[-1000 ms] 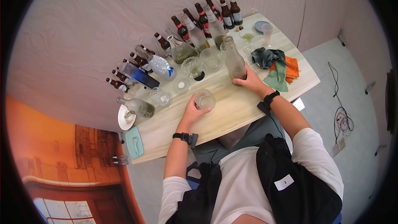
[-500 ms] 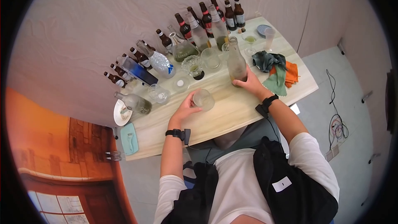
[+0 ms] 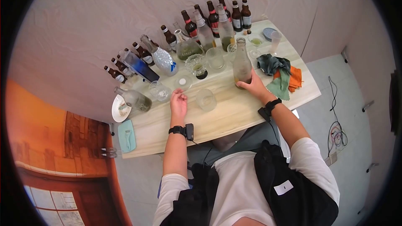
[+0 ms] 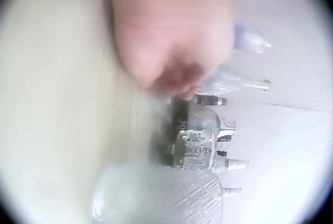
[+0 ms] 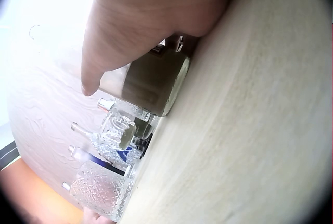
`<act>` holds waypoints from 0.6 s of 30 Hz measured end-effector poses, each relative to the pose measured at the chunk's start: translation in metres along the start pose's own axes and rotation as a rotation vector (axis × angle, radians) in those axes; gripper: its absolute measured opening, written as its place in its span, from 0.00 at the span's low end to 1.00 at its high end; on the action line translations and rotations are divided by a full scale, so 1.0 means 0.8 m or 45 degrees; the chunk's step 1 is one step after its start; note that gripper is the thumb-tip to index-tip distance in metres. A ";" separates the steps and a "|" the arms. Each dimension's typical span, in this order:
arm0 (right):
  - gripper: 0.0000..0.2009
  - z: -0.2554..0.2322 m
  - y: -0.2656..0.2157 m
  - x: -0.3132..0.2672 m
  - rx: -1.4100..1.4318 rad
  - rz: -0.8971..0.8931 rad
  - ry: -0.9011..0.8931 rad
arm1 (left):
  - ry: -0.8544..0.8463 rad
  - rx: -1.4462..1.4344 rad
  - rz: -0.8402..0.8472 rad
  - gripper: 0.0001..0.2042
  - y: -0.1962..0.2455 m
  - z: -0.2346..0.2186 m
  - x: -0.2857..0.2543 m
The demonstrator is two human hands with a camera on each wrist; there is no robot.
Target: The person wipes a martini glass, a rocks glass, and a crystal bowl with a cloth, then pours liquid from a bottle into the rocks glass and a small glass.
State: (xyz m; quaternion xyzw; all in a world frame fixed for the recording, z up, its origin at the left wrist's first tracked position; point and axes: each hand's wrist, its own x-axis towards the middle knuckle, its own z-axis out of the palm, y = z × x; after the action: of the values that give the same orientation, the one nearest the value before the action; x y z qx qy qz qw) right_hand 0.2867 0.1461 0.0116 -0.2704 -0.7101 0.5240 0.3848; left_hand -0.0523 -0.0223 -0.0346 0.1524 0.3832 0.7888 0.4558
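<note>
My right hand (image 3: 254,87) holds a clear glass bottle (image 3: 241,65) low around its body, upright on the table (image 3: 226,113). Dark liquid shows through the bottom of this bottle (image 5: 156,81) in the right wrist view. Nothing is in my left hand (image 3: 179,106), whose fingers are loosely curled above the tabletop, left of an empty-looking glass tumbler (image 3: 206,99). That tumbler (image 4: 161,193) has a cut diamond pattern and stands apart from the hand. Just beyond the left fingertips is a clear dish with a white round piece (image 3: 182,82); left of them is a cut-glass bowl (image 3: 160,92).
Brown beer bottles (image 3: 212,19) line the wall behind a flask of green liquid (image 3: 189,50) and a silver bottle (image 3: 164,60). To the right lie cloths (image 3: 278,75) and a cocktail glass (image 3: 255,41). At left are a tilted bottle (image 3: 138,99), white bowl (image 3: 120,109) and teal tray (image 3: 127,136).
My left hand has let go of the glass tumbler and moved away to its left; the tumbler stays on the table. My right hand keeps its hold on the bottle.
</note>
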 end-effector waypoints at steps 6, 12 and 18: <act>0.42 0.004 -0.009 -0.003 0.033 0.061 -0.011 | -0.050 -0.347 0.092 0.12 -0.008 -0.017 -0.009; 0.41 0.002 0.001 0.000 0.006 0.052 -0.003 | -0.045 -0.454 -0.012 0.12 0.000 -0.005 -0.013; 0.40 0.004 0.003 0.000 0.029 0.050 0.003 | -0.057 -0.453 -0.024 0.12 0.001 -0.007 -0.013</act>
State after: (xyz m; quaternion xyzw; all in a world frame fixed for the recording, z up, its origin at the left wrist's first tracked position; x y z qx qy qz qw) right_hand 0.2839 0.1450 0.0089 -0.2806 -0.6982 0.5391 0.3783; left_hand -0.0505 -0.0339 -0.0370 0.0834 0.2288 0.8362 0.4914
